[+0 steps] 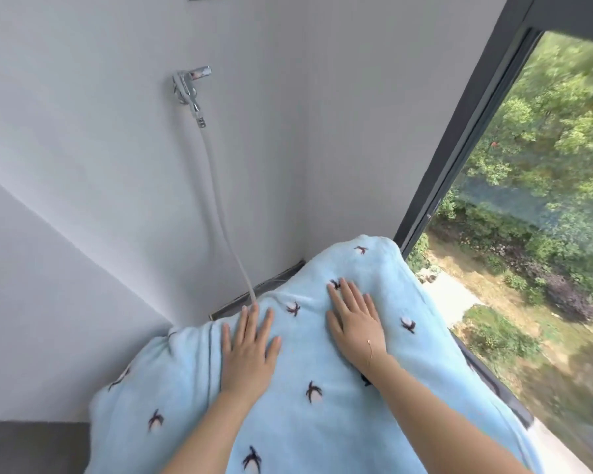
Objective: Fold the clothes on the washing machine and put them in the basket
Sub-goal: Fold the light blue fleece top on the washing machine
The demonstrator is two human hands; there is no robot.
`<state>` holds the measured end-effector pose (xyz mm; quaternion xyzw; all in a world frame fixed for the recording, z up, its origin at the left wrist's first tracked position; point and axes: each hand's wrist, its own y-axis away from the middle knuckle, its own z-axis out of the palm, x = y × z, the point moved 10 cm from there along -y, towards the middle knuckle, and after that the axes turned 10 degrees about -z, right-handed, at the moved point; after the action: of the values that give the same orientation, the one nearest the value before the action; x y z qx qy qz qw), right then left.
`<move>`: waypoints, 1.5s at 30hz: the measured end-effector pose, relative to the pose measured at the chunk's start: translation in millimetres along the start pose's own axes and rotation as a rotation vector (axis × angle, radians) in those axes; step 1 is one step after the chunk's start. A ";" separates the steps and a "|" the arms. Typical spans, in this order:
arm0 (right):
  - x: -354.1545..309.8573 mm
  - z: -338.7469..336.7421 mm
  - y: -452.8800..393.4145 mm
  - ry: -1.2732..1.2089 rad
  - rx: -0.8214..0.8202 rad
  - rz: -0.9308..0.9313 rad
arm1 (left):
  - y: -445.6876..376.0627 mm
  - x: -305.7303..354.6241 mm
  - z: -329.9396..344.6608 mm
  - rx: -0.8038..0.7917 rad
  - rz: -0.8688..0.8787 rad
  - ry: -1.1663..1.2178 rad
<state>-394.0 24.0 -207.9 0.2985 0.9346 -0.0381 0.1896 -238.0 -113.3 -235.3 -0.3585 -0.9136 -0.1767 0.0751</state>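
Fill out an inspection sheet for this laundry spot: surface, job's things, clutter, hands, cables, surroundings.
Surface: hidden under the spread cloth; only a dark strip shows at the back by the wall.
Job's things: light blue garment with small dark bird-like motifs lies spread out; basket not in view.
Clutter: nothing seen.
Hands: left hand and right hand both rest flat on the garment, fingers straight and spread; a thin bracelet on the right wrist.
Cables: a pale hose runs down from the chrome wall tap and goes behind the garment.
Surroundings: grey wall; dark-framed window to the right, trees and grass outside.
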 end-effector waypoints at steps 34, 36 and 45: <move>112.3 -50.3 195.0 -1.128 -0.123 0.759 | 98.4 163.9 37.8 -0.395 0.169 0.695; 81.4 -63.9 171.0 -1.279 -0.066 0.628 | 91.9 155.8 31.2 -0.523 -0.044 0.978; -35.7 -34.4 157.4 -1.131 -0.488 0.098 | 78.1 104.2 26.1 -0.735 -0.508 1.650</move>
<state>-288.5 139.8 -155.9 0.2228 0.6562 0.0332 0.7202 -261.3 15.2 -211.0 0.0890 -0.5095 -0.6637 0.5404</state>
